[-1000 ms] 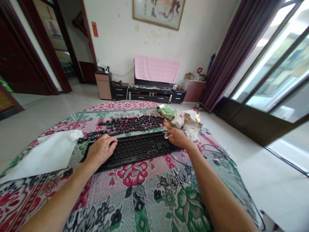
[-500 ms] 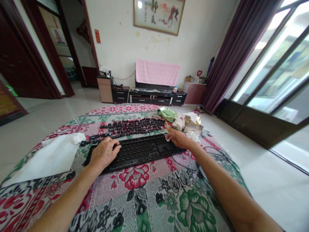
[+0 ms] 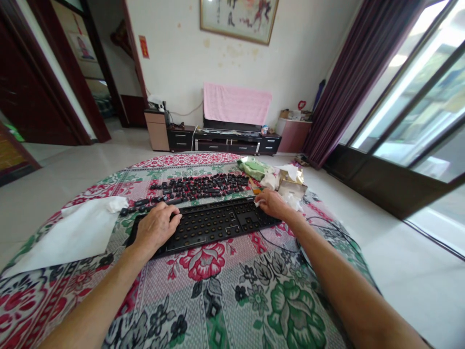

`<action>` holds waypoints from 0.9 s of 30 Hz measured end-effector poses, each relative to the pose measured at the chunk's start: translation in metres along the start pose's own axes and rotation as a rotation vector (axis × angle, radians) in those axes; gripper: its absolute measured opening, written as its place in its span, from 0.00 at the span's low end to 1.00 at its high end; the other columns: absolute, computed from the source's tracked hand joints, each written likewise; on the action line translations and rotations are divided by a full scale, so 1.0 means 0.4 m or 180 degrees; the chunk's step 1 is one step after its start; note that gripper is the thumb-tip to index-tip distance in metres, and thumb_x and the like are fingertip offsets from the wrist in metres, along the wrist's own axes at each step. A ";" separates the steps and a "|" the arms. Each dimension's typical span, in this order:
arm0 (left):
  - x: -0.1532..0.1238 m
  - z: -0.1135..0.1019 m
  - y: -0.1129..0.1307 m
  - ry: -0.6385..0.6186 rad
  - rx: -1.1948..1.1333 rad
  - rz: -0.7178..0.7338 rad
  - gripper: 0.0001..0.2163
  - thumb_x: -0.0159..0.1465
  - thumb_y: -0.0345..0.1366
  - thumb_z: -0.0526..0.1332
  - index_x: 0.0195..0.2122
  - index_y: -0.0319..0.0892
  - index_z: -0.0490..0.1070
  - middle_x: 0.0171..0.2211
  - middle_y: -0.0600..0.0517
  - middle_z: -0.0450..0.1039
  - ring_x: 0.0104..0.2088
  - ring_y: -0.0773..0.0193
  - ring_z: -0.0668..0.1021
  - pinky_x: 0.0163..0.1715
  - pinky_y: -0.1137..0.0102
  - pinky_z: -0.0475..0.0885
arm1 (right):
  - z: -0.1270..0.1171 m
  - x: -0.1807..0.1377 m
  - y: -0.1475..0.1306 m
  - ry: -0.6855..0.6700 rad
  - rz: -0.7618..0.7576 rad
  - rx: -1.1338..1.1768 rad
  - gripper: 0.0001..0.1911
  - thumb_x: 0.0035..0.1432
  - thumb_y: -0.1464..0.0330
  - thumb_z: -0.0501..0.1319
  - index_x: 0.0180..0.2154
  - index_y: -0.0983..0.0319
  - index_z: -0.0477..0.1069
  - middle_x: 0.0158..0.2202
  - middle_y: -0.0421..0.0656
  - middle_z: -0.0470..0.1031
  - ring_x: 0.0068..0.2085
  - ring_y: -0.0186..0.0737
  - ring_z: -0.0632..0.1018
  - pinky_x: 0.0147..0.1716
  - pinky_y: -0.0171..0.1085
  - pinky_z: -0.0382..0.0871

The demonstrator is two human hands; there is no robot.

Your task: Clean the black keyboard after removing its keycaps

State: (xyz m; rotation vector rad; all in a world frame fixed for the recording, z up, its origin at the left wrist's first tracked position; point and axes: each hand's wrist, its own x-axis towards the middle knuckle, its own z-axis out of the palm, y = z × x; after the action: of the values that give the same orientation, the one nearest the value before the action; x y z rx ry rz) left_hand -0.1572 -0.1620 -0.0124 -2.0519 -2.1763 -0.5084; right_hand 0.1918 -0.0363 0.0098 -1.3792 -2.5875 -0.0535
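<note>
A black keyboard (image 3: 210, 225) with its keycaps off lies on the flowered tablecloth, its bare switch mounts showing in rows. My left hand (image 3: 159, 225) rests over its left part, thumb and fingers gripping it. At the right end, my right hand (image 3: 273, 203) pinches a small white tissue (image 3: 257, 203) against the keyboard's upper right area; its fingertips are partly hidden. Behind the keyboard, many loose black keycaps (image 3: 203, 186) are spread on the cloth.
A white sheet (image 3: 76, 235) with a crumpled tissue (image 3: 116, 203) lies at the left. At the back right are a green packet (image 3: 252, 168), crumpled tissues and an opened box (image 3: 293, 188). A black cable (image 3: 332, 225) runs along the table's right side.
My right hand with the tissue has shifted slightly right along the keyboard. My left hand stays in place on the keyboard. The view has tipped down a little.
</note>
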 end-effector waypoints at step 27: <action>0.005 -0.006 0.020 -0.0073 0.0324 -0.0198 0.13 0.62 0.43 0.49 0.35 0.46 0.72 0.34 0.50 0.68 0.35 0.62 0.73 0.29 0.73 0.64 | -0.055 -0.068 0.003 -0.0510 0.1354 0.0097 0.15 0.46 0.74 0.58 0.36 0.61 0.78 0.29 0.44 0.77 0.33 0.39 0.75 0.30 0.32 0.64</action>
State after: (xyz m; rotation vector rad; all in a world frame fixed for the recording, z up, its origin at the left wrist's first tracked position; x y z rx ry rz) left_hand -0.1498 -0.1605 -0.0083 -1.9533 -2.2358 -0.3734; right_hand 0.2111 -0.0605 0.0260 -1.9591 -2.3393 0.1673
